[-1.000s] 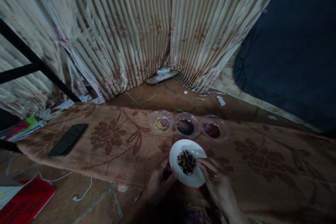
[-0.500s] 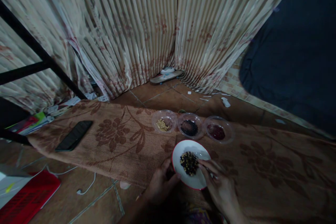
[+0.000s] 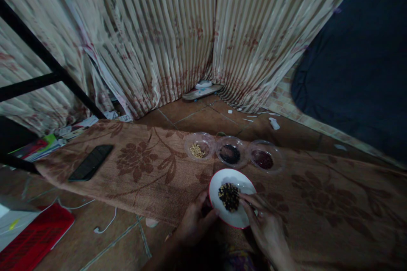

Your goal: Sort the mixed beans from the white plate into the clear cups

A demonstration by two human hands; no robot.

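A white plate with a red rim (image 3: 244,219) sits near the front of the cloth, holding a mixed heap of black, pale yellow and dark red beans (image 3: 229,197). My left hand (image 3: 197,220) grips the plate's left edge, thumb at the rim. Over the right side of the plate, my right hand (image 3: 263,224) has its thumb and forefinger pinched at the edge of the heap; whatever is between the fingertips is too small to tell. Behind stand three clear cups: one with yellow beans (image 3: 197,150), one with black beans (image 3: 230,154), one with dark red beans (image 3: 262,159).
A brown flowered cloth (image 3: 136,194) covers the low table. On its left lies a black phone (image 3: 91,162). A red basket (image 3: 38,237) and a white cable (image 3: 108,224) are on the tiled floor. Striped curtains (image 3: 165,34) hang behind, with a skateboard (image 3: 202,92) at their foot.
The view has shifted very slightly. Both hands stay at the plate, with the right fingertips still at the beans.
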